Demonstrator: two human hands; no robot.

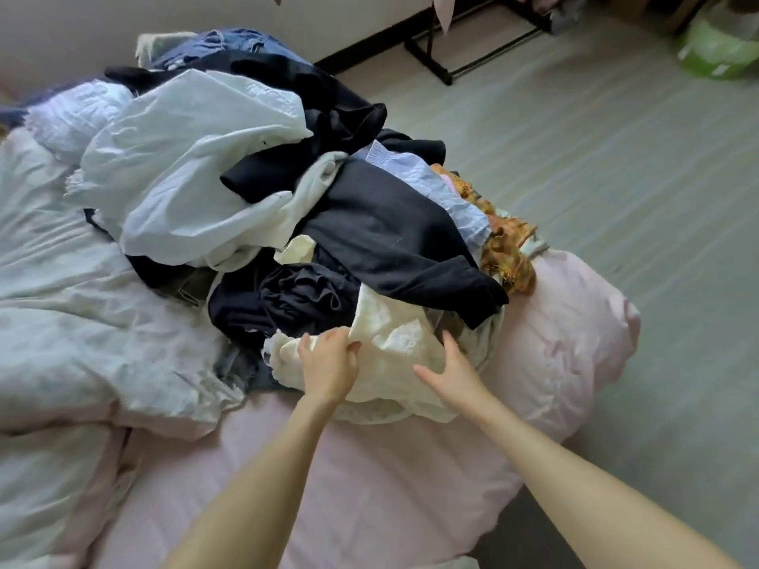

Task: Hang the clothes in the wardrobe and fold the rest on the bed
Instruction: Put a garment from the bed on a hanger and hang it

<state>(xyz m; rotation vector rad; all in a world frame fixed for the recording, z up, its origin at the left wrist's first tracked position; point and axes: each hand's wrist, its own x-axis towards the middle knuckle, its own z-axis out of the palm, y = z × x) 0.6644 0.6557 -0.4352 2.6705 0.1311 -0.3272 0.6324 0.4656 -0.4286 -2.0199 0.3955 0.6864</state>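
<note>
Clothes lying heaped in a tangled mound across the bed, nothing folded or hung yet by the look of it. Cream garment sitting at the near edge of the heap, partly tucked under a black top. Left hand pinching a fold of that cream fabric, fingers curled round it. Right hand resting on the same piece with fingers spread and fairly straight, thumb out wide, gripping nothing so far. Looking like the opening pick of one item from the pile. Best done by gathering a second hold with the right before lifting, then drawing the cream piece towards the near, bare stretch of pink cover rather than straight up, since the black sleeve draped over it is likely to drag along. Soft, thin cloth, probably catching on the dark bundle just beside it, so shaking it loose gently. Clothes rail standing well apart on the floor beyond the bed, wardrobe itself not in sight.
</note>
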